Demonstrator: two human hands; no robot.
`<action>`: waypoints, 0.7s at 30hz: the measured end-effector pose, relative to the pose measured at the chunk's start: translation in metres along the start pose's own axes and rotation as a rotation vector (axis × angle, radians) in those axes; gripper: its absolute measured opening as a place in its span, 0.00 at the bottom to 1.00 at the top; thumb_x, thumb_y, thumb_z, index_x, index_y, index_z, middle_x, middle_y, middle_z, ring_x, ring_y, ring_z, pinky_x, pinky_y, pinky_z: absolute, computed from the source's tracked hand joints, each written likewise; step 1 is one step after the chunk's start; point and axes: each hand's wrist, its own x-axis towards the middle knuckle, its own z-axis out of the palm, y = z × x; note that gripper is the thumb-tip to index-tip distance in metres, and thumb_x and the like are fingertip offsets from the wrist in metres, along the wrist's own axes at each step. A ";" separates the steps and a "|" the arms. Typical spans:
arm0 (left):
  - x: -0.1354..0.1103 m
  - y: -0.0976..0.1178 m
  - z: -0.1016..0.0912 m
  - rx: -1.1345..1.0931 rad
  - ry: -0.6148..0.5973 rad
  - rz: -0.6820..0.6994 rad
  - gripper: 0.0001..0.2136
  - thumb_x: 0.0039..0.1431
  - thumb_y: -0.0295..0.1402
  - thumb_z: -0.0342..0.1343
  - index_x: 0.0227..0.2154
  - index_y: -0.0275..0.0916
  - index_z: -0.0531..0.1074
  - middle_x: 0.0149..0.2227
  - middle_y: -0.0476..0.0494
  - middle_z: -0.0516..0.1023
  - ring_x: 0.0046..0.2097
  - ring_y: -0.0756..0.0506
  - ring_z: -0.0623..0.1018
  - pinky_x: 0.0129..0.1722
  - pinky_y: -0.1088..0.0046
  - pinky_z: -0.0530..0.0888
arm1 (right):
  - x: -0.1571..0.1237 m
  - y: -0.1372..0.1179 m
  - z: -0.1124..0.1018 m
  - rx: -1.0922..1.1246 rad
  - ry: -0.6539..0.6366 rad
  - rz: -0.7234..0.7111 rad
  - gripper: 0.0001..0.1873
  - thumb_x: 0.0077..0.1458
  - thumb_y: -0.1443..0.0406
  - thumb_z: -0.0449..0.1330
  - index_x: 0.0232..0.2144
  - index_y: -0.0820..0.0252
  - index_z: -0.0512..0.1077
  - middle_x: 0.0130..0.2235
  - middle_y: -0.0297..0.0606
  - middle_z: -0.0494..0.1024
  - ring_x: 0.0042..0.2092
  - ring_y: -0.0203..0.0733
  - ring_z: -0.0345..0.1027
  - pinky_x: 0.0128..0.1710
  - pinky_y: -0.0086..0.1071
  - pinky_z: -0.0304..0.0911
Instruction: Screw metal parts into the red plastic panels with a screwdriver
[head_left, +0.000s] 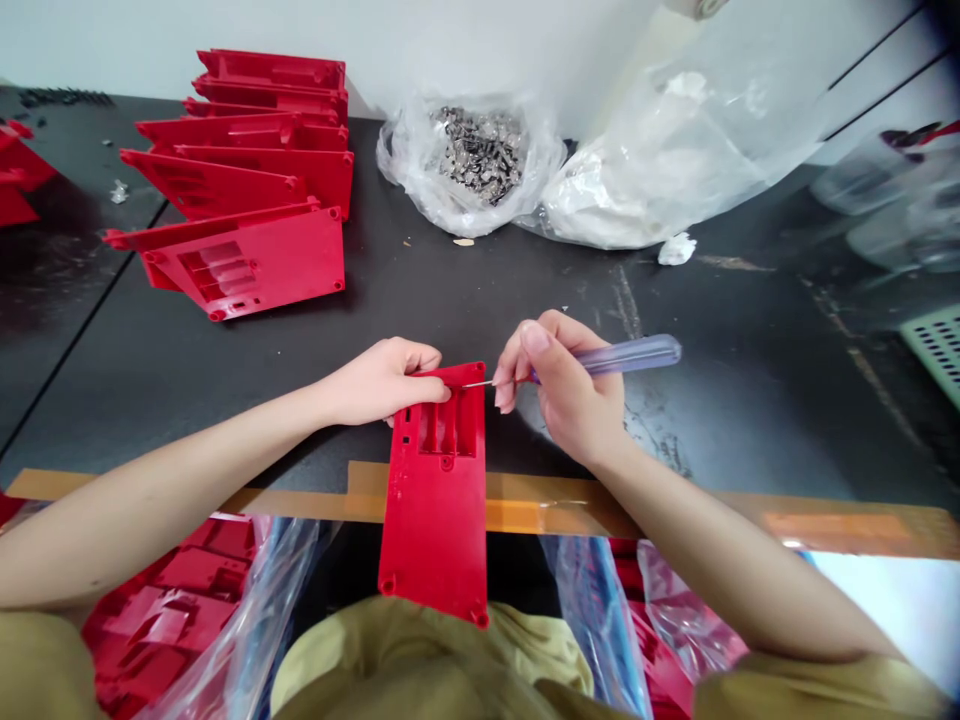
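Observation:
My left hand (397, 382) grips the upper left edge of a red plastic panel (435, 520), with the thumb lying across its top. The panel reaches over the table's taped front edge. Near its upper end are several slots, small square holes and a screw boss at each visible corner. In my right hand (570, 385) is a screwdriver (634, 354) with a clear bluish handle, held almost level. Its thin metal shaft points left, and the tip meets the panel close to my left thumb. The exact contact spot is partly hidden by that thumb.
Several red panels (277, 250) stand in a row at the back left. A clear bag of small metal clips (484, 155) sits at the back, beside a larger plastic bag (630, 180). Below the table edge, bags of red parts (172, 610) lie on both sides.

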 end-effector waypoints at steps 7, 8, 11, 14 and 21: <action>0.000 -0.001 -0.001 0.048 -0.001 0.025 0.14 0.48 0.33 0.55 0.18 0.38 0.54 0.15 0.57 0.60 0.19 0.57 0.61 0.18 0.83 0.55 | -0.004 0.006 -0.001 -0.126 -0.061 -0.006 0.18 0.64 0.57 0.59 0.24 0.58 0.67 0.21 0.28 0.72 0.22 0.31 0.67 0.22 0.27 0.64; 0.001 -0.002 -0.001 0.051 -0.002 0.030 0.14 0.48 0.33 0.55 0.18 0.38 0.54 0.15 0.57 0.60 0.19 0.57 0.61 0.18 0.82 0.55 | -0.004 0.006 -0.001 -0.159 -0.070 -0.019 0.18 0.64 0.57 0.58 0.24 0.58 0.67 0.21 0.29 0.71 0.22 0.31 0.67 0.23 0.27 0.64; 0.001 -0.003 -0.001 0.060 -0.004 0.033 0.13 0.48 0.34 0.55 0.19 0.39 0.56 0.16 0.56 0.62 0.19 0.56 0.63 0.18 0.82 0.58 | -0.006 0.003 -0.001 -0.287 -0.101 -0.078 0.19 0.65 0.58 0.58 0.23 0.59 0.68 0.21 0.29 0.71 0.23 0.30 0.66 0.25 0.28 0.63; 0.002 -0.005 0.000 0.062 -0.011 0.038 0.12 0.48 0.34 0.55 0.20 0.39 0.57 0.17 0.56 0.64 0.19 0.55 0.64 0.18 0.81 0.59 | -0.008 0.001 -0.001 -0.409 -0.107 -0.131 0.20 0.65 0.58 0.56 0.22 0.59 0.65 0.22 0.30 0.70 0.23 0.30 0.64 0.24 0.29 0.60; 0.001 -0.005 -0.001 0.085 0.001 0.051 0.13 0.48 0.34 0.56 0.19 0.39 0.55 0.17 0.56 0.61 0.20 0.56 0.63 0.18 0.81 0.58 | -0.010 0.001 -0.002 -0.382 -0.089 -0.158 0.20 0.66 0.57 0.56 0.22 0.57 0.64 0.22 0.30 0.69 0.22 0.31 0.62 0.23 0.30 0.58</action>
